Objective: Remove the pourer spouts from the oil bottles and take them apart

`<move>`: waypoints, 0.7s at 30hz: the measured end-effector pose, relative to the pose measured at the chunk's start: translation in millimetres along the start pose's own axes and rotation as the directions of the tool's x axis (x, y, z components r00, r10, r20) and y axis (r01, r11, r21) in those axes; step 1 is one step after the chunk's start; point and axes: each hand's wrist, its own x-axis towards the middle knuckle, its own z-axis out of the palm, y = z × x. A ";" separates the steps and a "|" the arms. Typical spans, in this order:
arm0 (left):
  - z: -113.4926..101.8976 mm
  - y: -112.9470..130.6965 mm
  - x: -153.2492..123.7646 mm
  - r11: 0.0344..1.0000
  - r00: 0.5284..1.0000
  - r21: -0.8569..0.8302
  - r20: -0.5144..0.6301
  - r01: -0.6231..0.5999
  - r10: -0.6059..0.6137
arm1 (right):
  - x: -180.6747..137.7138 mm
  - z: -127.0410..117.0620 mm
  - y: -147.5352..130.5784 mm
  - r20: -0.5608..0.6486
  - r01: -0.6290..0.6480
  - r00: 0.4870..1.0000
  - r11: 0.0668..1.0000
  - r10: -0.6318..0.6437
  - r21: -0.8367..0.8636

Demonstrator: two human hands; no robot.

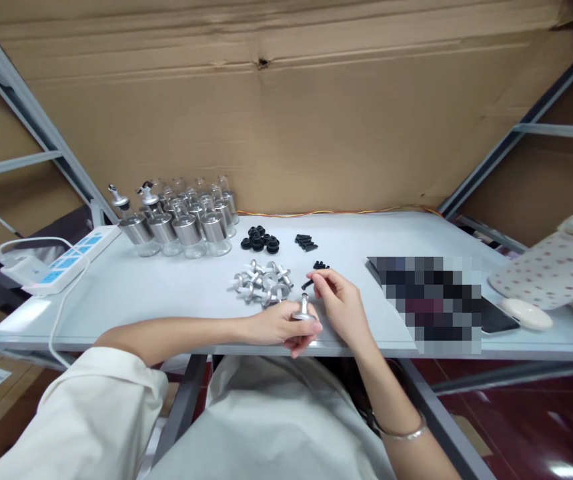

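Observation:
My left hand (286, 327) is closed around a silver metal spout cap (303, 311), held near the table's front edge with its stem pointing up. My right hand (339, 303) sits just right of it, fingers pinched on a small black part (311, 281) above the cap. A pile of several more silver caps (262, 280) lies just beyond my left hand. Small black pins (320, 266) lie past my right fingers.
Several glass bottles with metal collars (186, 227) stand at the back left. Black rubber rings (260, 239) and black plugs (306, 242) lie mid-table. A power strip (73, 257) lies at far left, a phone (499, 319) and white mouse (526, 313) at right. Cardboard walls stand behind.

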 end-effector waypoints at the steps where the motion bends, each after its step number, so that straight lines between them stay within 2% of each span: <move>1: -0.3 -0.3 0.0 1.000 1.000 0.003 0.003 -0.013 0.013 | 6.9 -4.5 -0.5 0.004 -0.010 1.000 1.000 0.010 -0.012; 3: -0.7 -0.2 -0.1 1.000 1.000 0.015 0.005 -0.025 0.025 | 27.4 -14.9 -0.9 -0.018 -0.006 1.000 0.995 0.004 -0.098; 5: -0.9 0.4 -0.5 0.999 1.000 0.026 0.005 -0.021 0.021 | 54.8 -24.2 1.6 -0.011 0.014 1.000 0.958 -0.018 -0.287; 8: -1.0 0.9 -0.9 0.999 1.000 0.036 0.001 -0.014 0.014 | 96.0 -29.9 12.2 0.093 0.043 0.996 0.806 0.015 -0.590; 10: -1.1 0.4 -0.9 0.999 1.000 0.037 -0.001 -0.014 0.014 | 115.1 -27.5 21.8 0.156 0.059 0.985 0.714 0.071 -0.698; 13: -0.9 -0.6 -0.8 0.999 1.000 0.035 -0.007 -0.008 0.009 | 127.2 -20.1 34.2 0.213 0.076 0.968 0.659 0.130 -0.748; 21: 0.0 1.7 -1.6 1.000 1.000 0.025 -0.020 0.017 -0.016 | 128.1 -7.0 46.0 0.194 0.051 0.971 0.667 0.141 -0.743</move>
